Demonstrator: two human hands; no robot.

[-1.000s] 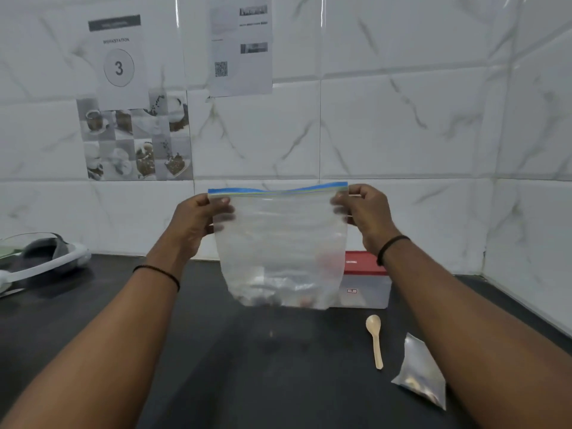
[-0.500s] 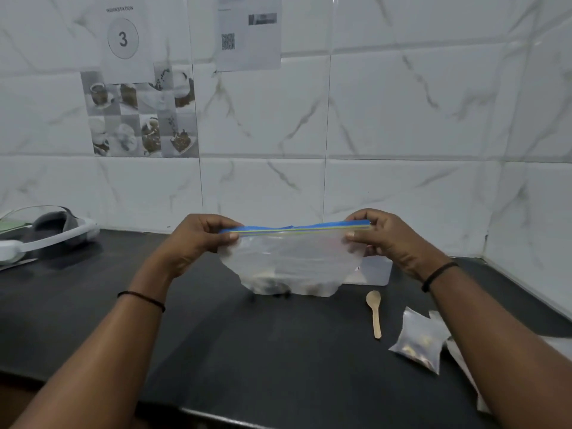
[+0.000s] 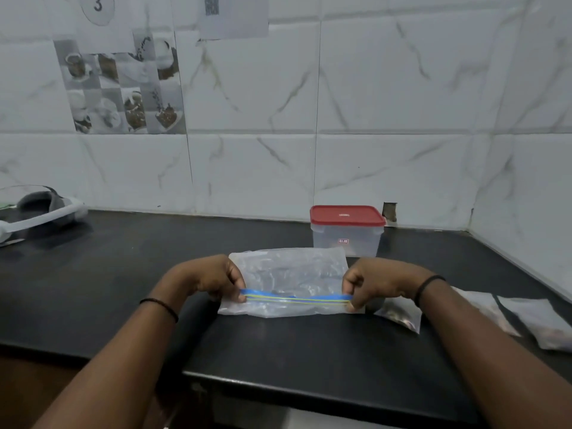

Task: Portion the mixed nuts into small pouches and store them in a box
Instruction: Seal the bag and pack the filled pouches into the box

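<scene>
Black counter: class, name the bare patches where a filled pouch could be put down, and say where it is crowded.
Bare black counter runs between the white headset and the zip bag, and along the front edge nearer than the bag. Crowded: the right side, where small pouches lie near the right hand, and behind the bag by the red-lidded box.

Rightmost pouch (image 3: 544, 328) cut by the frame edge, its contents blurred; headset (image 3: 37, 212) cropped at left.
</scene>
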